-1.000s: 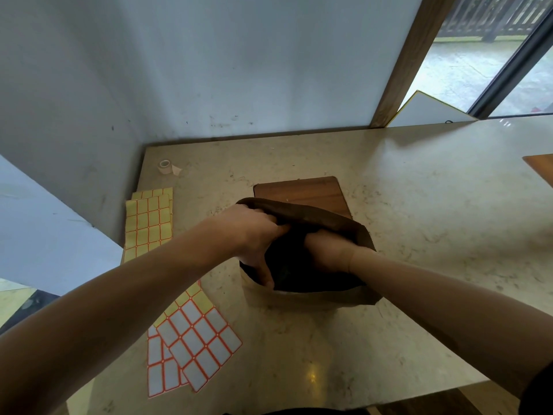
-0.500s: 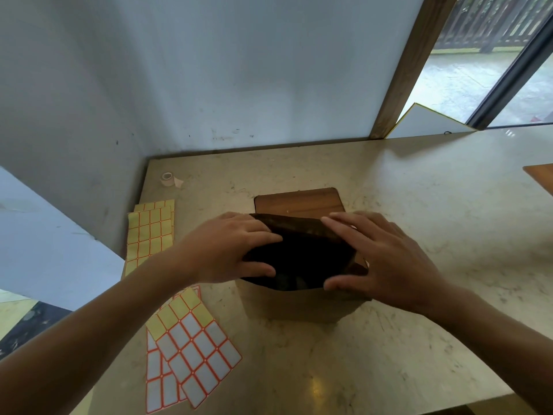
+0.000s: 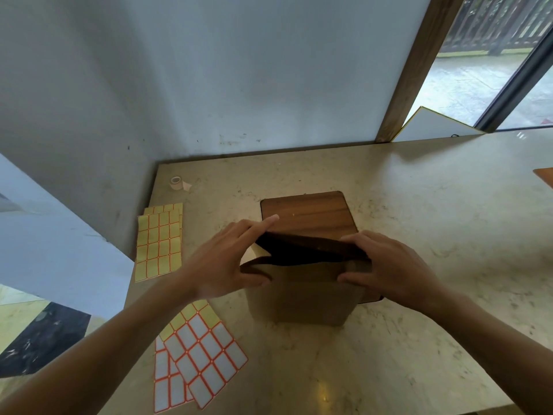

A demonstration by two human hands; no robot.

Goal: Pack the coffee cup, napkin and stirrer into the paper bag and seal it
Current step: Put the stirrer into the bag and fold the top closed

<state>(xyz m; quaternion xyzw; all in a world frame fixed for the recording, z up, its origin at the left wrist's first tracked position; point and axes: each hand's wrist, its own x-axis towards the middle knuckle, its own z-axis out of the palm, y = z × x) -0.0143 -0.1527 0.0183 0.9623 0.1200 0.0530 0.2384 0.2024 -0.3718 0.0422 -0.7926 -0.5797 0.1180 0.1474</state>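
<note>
A brown paper bag (image 3: pixel 302 298) stands upright on the stone counter, partly on a wooden board (image 3: pixel 308 214). Its mouth is narrowed to a dark slit. My left hand (image 3: pixel 227 262) pinches the left end of the bag's top, thumb in front, fingers behind. My right hand (image 3: pixel 386 265) grips the right end the same way. The cup, napkin and stirrer are not visible; the inside of the bag is dark.
Yellow label sheets (image 3: pixel 158 241) lie left of the bag, white label sheets (image 3: pixel 197 357) near the front left. A small tape roll (image 3: pixel 176 183) sits at the back left by the wall. Another wooden board's corner (image 3: pixel 544 175) shows at the right edge.
My right hand came out of the bag and both hands moved to the ends of its top. The wide-open mouth has been pressed nearly flat.
</note>
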